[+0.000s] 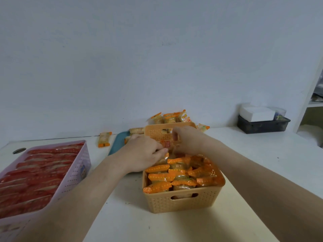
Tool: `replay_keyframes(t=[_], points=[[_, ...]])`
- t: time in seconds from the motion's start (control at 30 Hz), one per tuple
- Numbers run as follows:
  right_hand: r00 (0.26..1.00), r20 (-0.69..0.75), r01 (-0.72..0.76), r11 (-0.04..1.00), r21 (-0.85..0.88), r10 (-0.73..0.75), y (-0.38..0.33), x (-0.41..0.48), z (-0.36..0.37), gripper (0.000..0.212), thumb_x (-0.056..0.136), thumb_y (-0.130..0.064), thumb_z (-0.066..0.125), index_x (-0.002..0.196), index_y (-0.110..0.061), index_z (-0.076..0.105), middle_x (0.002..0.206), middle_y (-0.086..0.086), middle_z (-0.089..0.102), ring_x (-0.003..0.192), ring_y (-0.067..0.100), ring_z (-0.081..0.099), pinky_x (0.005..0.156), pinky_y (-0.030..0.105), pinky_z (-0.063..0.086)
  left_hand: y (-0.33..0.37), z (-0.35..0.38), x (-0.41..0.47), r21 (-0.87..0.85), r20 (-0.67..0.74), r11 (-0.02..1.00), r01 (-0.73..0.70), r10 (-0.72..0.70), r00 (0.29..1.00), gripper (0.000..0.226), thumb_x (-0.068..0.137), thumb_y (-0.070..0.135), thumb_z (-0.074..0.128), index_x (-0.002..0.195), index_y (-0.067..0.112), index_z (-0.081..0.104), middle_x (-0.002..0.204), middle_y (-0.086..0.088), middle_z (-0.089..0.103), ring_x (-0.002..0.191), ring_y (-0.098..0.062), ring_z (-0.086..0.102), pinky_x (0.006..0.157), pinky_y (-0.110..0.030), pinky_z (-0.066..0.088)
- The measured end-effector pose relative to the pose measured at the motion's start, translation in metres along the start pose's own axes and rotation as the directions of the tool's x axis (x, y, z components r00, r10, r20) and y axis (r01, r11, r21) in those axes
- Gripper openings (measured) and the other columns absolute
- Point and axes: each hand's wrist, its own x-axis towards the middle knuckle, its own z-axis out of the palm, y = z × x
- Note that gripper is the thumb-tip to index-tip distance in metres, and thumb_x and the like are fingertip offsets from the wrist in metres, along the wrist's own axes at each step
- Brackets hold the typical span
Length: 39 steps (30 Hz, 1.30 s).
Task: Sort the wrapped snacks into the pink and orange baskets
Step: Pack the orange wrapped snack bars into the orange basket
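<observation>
Orange basket (183, 203) nearly stuffed

Right hand (187, 139) has its fingers pinching a snack (166, 143) over the basket's far end. Left hand (145, 152) lies on the packed snacks (174, 173), can't tell if it grips. Next move is probably wedging it in, then fetching the loose snacks (168, 117) behind.

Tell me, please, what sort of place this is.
Probably a plain workroom or storeroom: a white table against a blank white wall, a dark plastic crate holding white boxes at the far right, and a white shelf unit at the right edge.
</observation>
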Motion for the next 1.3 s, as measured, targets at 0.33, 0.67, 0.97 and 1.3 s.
replay_keyframes(t=[0.33,0.67,0.97,1.3], points=[[0.943,0.298,0.067,0.961,0.270,-0.149,-0.008,-0.037,-0.017,0.026,0.100,-0.036,0.044,0.122,-0.023,0.050,0.106,-0.004,0.060,0.096,0.016,0.057,0.083,0.030,0.046,0.013,0.001,-0.012,0.136,-0.013,0.990,-0.043,0.045,0.999,0.032,0.099,0.042,0.029,0.081,0.034,0.054,0.071,0.013,0.056,0.075,-0.004,0.054,0.104,-0.039,0.028],[0.998,0.000,0.056,0.997,0.053,-0.056,-0.007,-0.010,-0.020,0.027,0.097,-0.016,0.042,0.118,-0.019,0.060,0.118,0.002,0.063,0.106,0.021,0.058,0.083,0.032,0.047,0.005,-0.022,0.010,0.235,-0.056,0.963,0.132,-0.122,0.991,0.018,0.092,0.034,0.048,0.097,0.028,0.065,0.074,0.006,0.038,0.087,-0.016,0.051,0.063,-0.032,0.038],[0.957,0.286,0.027,0.972,-0.233,0.042,-0.012,0.028,0.010,0.033,0.094,-0.020,0.053,0.126,-0.012,0.055,0.126,0.011,0.060,0.112,0.030,0.058,0.086,0.035,0.047,0.006,0.000,0.040,0.463,0.085,0.879,0.111,-0.169,0.982,0.017,0.082,0.034,0.064,0.093,0.021,0.066,0.088,-0.003,0.056,0.086,-0.021,0.045,0.080,-0.037,0.041],[0.999,0.038,0.044,0.987,-0.152,-0.039,-0.009,0.018,0.004,0.009,0.087,-0.013,0.059,0.094,-0.018,0.056,0.105,0.005,0.065,0.097,0.024,0.060,0.071,0.032,0.045,0.007,-0.016,0.015,0.175,-0.124,0.980,0.097,-0.075,0.989,0.035,0.079,0.049,0.070,0.097,0.032,0.045,0.073,0.015,0.037,0.085,-0.015,0.044,0.083,-0.034,0.027]])
